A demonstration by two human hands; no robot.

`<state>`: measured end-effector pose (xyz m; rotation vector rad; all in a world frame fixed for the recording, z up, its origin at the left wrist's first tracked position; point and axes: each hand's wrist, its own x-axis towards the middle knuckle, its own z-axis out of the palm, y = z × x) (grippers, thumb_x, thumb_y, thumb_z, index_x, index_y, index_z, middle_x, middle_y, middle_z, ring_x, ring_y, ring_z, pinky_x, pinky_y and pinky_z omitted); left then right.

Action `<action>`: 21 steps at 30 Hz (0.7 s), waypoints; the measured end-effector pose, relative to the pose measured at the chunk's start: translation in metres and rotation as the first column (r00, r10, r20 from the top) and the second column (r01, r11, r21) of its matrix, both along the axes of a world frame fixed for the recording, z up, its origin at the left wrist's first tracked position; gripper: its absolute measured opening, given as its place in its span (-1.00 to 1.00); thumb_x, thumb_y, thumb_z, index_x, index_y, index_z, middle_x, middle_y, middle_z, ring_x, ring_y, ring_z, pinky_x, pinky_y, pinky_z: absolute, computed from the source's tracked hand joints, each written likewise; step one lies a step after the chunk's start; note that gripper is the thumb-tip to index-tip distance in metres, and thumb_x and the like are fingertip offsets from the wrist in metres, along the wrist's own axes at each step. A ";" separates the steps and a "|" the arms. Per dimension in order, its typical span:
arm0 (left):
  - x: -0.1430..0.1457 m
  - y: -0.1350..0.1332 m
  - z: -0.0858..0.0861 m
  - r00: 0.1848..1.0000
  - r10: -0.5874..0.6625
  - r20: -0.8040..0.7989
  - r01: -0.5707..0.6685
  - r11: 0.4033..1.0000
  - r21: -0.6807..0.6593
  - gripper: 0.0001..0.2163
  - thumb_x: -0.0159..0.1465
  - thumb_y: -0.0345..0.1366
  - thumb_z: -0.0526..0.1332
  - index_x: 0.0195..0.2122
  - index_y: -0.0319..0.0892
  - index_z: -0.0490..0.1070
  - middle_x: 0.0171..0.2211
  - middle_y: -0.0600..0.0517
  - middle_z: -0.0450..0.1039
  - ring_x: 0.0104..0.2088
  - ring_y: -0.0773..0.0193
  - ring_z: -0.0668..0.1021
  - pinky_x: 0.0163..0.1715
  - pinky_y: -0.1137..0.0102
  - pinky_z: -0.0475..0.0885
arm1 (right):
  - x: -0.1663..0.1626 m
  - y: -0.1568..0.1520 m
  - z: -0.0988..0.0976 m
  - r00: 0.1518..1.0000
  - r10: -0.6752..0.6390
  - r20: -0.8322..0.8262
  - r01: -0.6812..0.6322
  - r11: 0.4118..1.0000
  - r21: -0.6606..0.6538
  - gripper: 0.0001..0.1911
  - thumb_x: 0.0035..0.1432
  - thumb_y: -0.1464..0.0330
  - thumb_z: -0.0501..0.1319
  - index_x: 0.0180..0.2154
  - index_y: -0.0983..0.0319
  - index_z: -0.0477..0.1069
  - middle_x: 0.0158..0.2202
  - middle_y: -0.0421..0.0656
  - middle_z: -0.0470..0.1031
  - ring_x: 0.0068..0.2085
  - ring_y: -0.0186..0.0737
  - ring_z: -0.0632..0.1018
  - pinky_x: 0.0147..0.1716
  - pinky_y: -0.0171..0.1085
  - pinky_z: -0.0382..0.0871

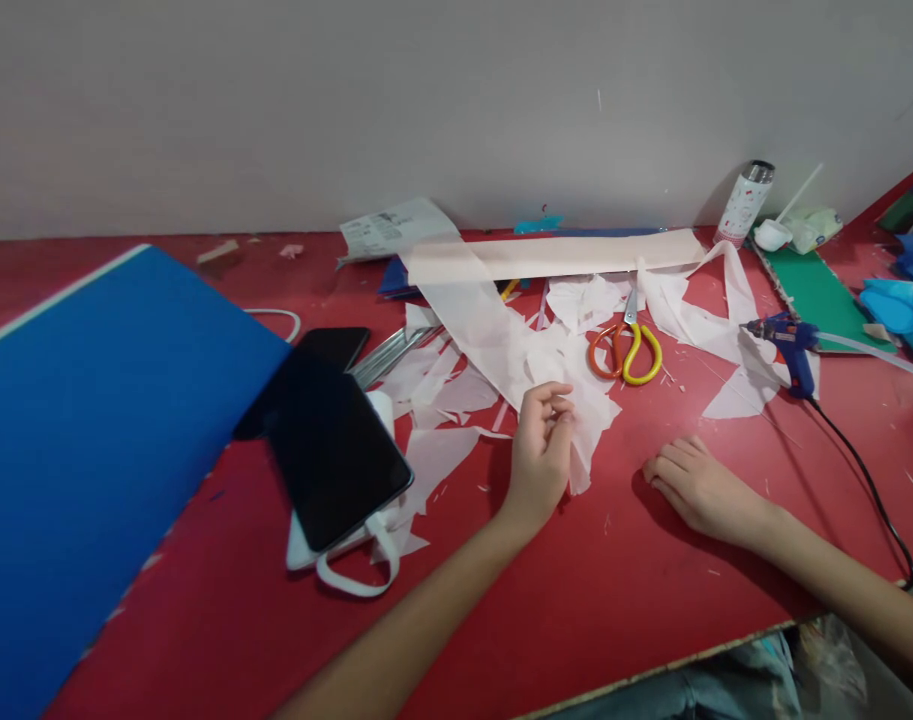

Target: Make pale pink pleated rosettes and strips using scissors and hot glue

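My left hand (542, 450) hovers at the edge of some crumpled white thin sheet (595, 425). Its fingers are loosely bent and a little apart, and I see nothing held in them. Nearer the front edge, my right hand (692, 485) rests on the red table with its fingers loosely bent and nothing in them. Scissors (625, 350) with one red and one yellow handle lie beyond and between the hands, blades pointing away. A blue hot glue gun (790, 345) with a glue stick in its back lies past my right hand.
A large blue board (118, 440) covers the left side. Beside it a dark tablet (336, 460) lies over a white item with a strap. A long cream strip (561, 258) lies along the wall, near a patterned bottle (745, 205) and a green board (820, 300). White scraps are scattered about.
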<state>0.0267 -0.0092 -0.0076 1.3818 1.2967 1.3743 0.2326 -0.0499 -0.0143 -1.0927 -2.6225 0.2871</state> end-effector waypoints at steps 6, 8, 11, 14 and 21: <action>0.000 0.001 0.001 1.000 -0.001 -0.002 0.001 1.000 0.008 -0.81 0.15 -0.36 0.07 -0.19 -0.12 0.28 -0.39 0.07 0.30 -0.38 0.34 0.43 -0.38 0.43 0.37 | 0.001 -0.005 -0.001 0.999 0.010 0.033 -0.012 0.998 0.056 -0.77 0.26 0.54 -0.09 -0.31 0.27 0.30 -0.42 -0.13 0.35 -0.38 -0.25 0.29 -0.28 -0.25 0.09; 0.000 0.001 0.001 1.000 0.000 -0.011 0.001 1.000 0.011 -0.81 0.15 -0.36 0.07 -0.19 -0.13 0.28 -0.40 0.07 0.30 -0.39 0.34 0.43 -0.38 0.43 0.36 | 0.001 -0.006 0.000 1.000 0.001 0.024 -0.002 0.998 0.065 -0.77 0.27 0.52 -0.09 -0.30 0.27 0.30 -0.42 -0.13 0.36 -0.38 -0.25 0.30 -0.27 -0.25 0.10; 0.000 0.001 -0.001 1.000 -0.003 -0.024 0.003 1.000 0.010 -0.81 0.17 -0.36 0.06 -0.18 -0.13 0.27 -0.40 0.07 0.29 -0.39 0.34 0.42 -0.38 0.44 0.35 | 0.001 -0.006 0.003 1.000 -0.022 0.007 0.021 0.997 0.073 -0.80 0.29 0.48 -0.08 -0.26 0.27 0.30 -0.40 -0.13 0.40 -0.36 -0.24 0.33 -0.26 -0.25 0.13; 0.000 0.000 -0.001 0.999 -0.010 -0.030 0.010 1.000 0.008 -0.81 0.18 -0.36 0.05 -0.17 -0.13 0.26 -0.39 0.07 0.29 -0.38 0.34 0.42 -0.37 0.44 0.35 | 0.000 -0.005 0.006 1.000 -0.014 0.012 0.013 0.998 0.068 -0.83 0.28 0.45 -0.05 -0.25 0.28 0.30 -0.39 -0.13 0.41 -0.34 -0.24 0.36 -0.25 -0.25 0.15; 0.000 0.000 0.001 0.999 -0.022 -0.036 0.022 1.000 -0.004 -0.82 0.18 -0.36 0.05 -0.18 -0.12 0.26 -0.39 0.07 0.30 -0.38 0.34 0.42 -0.37 0.44 0.35 | -0.004 0.000 0.007 0.974 -0.015 0.226 -0.020 0.988 0.151 -0.77 0.29 0.47 -0.04 -0.40 0.27 0.30 -0.46 -0.13 0.37 -0.42 -0.23 0.34 -0.32 -0.22 0.13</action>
